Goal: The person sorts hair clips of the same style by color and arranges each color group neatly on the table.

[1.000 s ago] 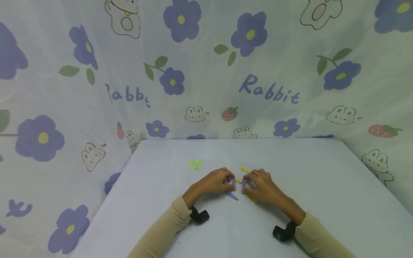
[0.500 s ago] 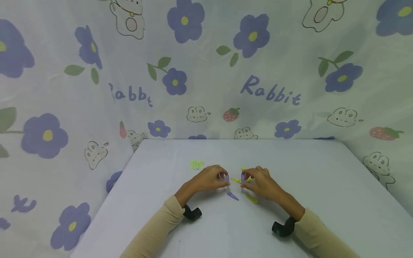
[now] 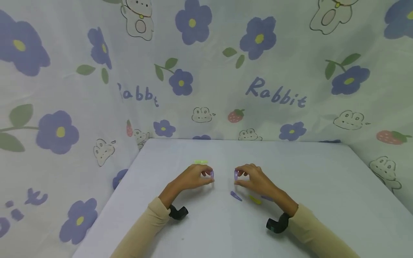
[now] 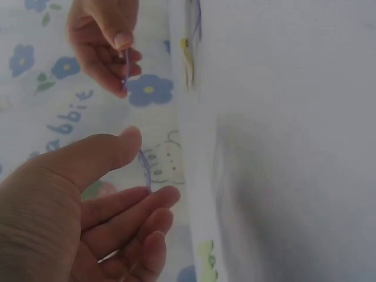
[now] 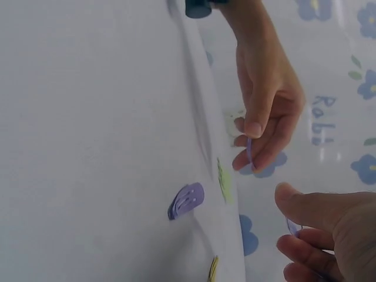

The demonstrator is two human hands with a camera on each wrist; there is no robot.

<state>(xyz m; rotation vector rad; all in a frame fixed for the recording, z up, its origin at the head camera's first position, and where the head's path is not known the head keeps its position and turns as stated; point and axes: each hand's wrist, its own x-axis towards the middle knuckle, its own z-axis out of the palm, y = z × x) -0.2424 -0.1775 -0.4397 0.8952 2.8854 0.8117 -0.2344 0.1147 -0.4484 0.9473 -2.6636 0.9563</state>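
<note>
In the head view my left hand (image 3: 195, 176) pinches a purple snap hair clip (image 3: 212, 175) upright between thumb and fingertips. Facing it across a gap, my right hand (image 3: 255, 178) pinches a second purple hair clip (image 3: 236, 175) the same way. From the left wrist, the held clip (image 4: 145, 170) appears edge-on between thumb and fingers. Below the right hand, a purple hair clip (image 3: 236, 196) and a yellow hair clip (image 3: 255, 199) lie on the white table (image 3: 206, 229). Another purple clip (image 3: 267, 197) is partly hidden by the right wrist.
Light green hair clips (image 3: 200, 162) lie in a row behind the left hand. Black wrist devices (image 3: 178, 212) sit on both wrists. A patterned cloth (image 3: 219, 71) stands behind the table and at both sides.
Both hands keep their purple clips. The left hand has moved left, widening the gap between them; the right shifts slightly left. Yellow clips earlier seen between and behind the hands no longer show.
</note>
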